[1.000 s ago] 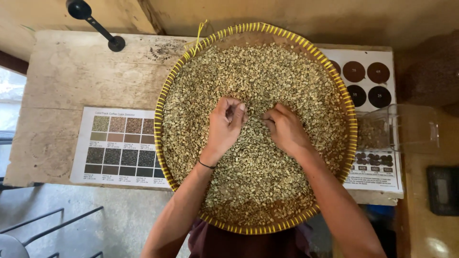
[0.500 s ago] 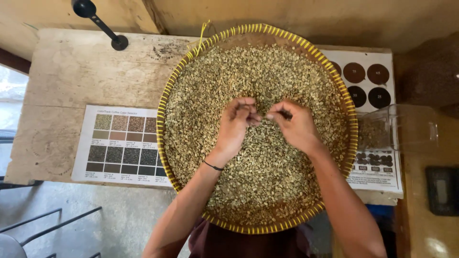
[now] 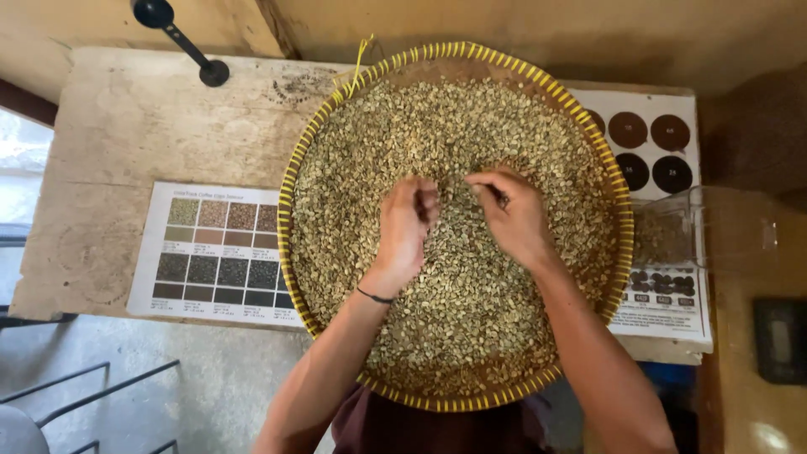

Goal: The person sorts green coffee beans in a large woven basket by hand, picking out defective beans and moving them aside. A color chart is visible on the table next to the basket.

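Observation:
A wide round woven tray with a yellow rim [image 3: 290, 181] rests on a pale wooden table and is filled with small pale green beans [image 3: 437, 336]. My left hand [image 3: 405, 227] lies over the middle of the beans, fingers curled and bunched together. My right hand [image 3: 511, 210] is just to its right, thumb and fingertips pinched on a few beans. A thin dark band circles my left wrist. What lies inside either curled palm is hidden.
A printed chart of colour swatches [image 3: 214, 252] lies left of the tray. A sheet with dark round samples [image 3: 651, 151] and a clear plastic container [image 3: 672, 231] sit at the right. A black scoop [image 3: 181, 42] lies at the back left. The table's front edge drops to a grey floor.
Both hands have lifted from flat on the beans and drawn closer together, the fingers now curled and pinched above the middle of the tray.

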